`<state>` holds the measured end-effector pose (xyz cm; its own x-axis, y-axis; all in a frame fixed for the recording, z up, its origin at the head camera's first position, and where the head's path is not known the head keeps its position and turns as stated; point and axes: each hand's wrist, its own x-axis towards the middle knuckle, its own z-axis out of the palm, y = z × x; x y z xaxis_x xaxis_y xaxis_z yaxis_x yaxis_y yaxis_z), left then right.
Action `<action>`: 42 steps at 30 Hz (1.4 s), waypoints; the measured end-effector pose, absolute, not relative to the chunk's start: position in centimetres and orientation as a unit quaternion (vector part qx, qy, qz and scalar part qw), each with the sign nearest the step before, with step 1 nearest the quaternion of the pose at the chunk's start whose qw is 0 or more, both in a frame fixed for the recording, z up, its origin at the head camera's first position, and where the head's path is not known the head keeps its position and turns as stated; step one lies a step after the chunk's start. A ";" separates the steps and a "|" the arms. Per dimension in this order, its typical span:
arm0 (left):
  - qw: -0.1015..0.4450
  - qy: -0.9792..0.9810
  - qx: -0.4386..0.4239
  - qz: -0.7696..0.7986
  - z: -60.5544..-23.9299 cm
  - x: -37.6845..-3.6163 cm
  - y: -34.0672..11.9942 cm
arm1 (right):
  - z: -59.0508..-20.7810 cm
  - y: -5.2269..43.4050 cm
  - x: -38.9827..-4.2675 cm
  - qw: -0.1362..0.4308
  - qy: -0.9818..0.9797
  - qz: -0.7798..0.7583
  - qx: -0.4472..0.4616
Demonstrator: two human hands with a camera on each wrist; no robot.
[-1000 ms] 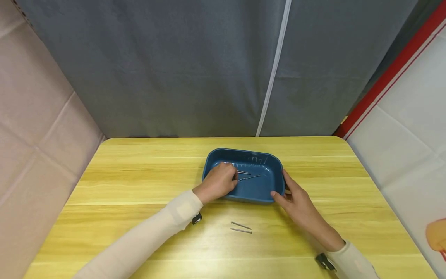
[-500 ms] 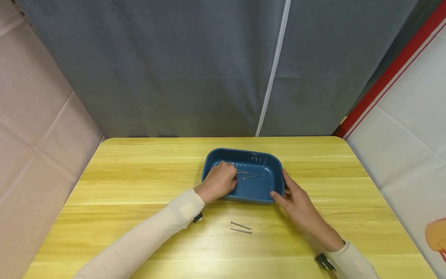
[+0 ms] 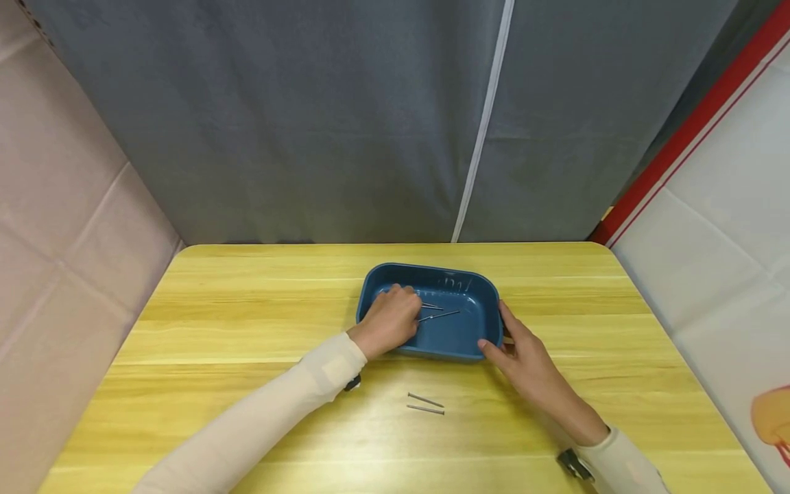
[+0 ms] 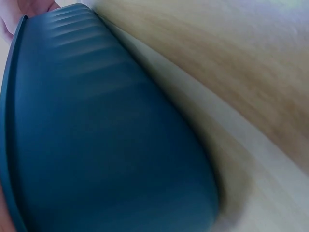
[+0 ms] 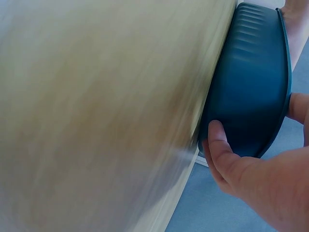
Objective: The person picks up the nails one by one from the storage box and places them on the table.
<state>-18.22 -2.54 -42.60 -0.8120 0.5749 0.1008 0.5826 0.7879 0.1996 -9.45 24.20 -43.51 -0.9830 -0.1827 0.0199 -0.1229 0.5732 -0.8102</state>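
A dark blue plastic tray with deep walls sits on the table, several thin metal nails lying on its floor. Over its left half, my left hand reaches inside with bent fingers. Their tips are hidden behind the knuckles, and I cannot tell whether they pinch a nail. My right hand grips the tray's right end, thumb at the near rim and fingers round the side wall. The right wrist view shows fingertips pressed against the outer wall. In front of the tray, two more nails lie side by side.
The wood-patterned table extends on both sides of the tray. A grey curtain hangs behind its far edge. Pale panels stand at the left, and a white panel with a red border at the right.
My left hand shifts very slightly rightward inside the tray. The right hand keeps its grip on the tray's end, and the two nails on the table stay in place.
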 end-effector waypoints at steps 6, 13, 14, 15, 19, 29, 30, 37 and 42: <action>0.016 -0.944 -0.308 -0.114 -42.6 -18.4 -2.4 | -43.5 24.1 -9.5 0.033 0.886 -0.455 -0.083; 0.009 -0.944 -0.310 -0.118 -42.6 -18.5 -2.4 | -43.4 24.1 -9.5 0.031 0.887 -0.454 -0.085; 0.009 -0.943 -0.310 -0.118 -42.6 -18.5 -2.5 | -43.4 24.1 -9.5 0.030 0.887 -0.453 -0.085; 0.008 -0.943 -0.311 -0.118 -42.6 -18.5 -2.5 | -43.4 24.1 -9.5 0.030 0.887 -0.452 -0.084; 0.011 -0.942 -0.313 -0.122 -42.7 -18.5 -2.6 | -43.5 24.0 -9.5 0.031 0.889 -0.450 -0.084; 0.023 -0.938 -0.311 -0.151 -42.1 -18.0 -2.6 | -43.4 24.2 -9.5 0.031 0.889 -0.448 -0.084; 0.025 -0.937 -0.311 -0.156 -42.1 -17.9 -2.6 | -43.4 24.2 -9.5 0.031 0.890 -0.448 -0.084; 0.013 -0.931 -0.307 -0.198 -41.9 -17.4 -2.7 | -43.4 24.3 -9.5 0.030 0.890 -0.447 -0.086; 0.004 -0.924 -0.307 -0.228 -41.8 -17.1 -2.9 | -43.4 24.3 -9.5 0.030 0.890 -0.447 -0.086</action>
<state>-17.11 -2.85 -41.84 -0.8119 0.5651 0.1468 0.5685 0.7079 0.4191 -9.49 24.27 -43.38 -0.9834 -0.1801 0.0242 -0.1269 0.5852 -0.8009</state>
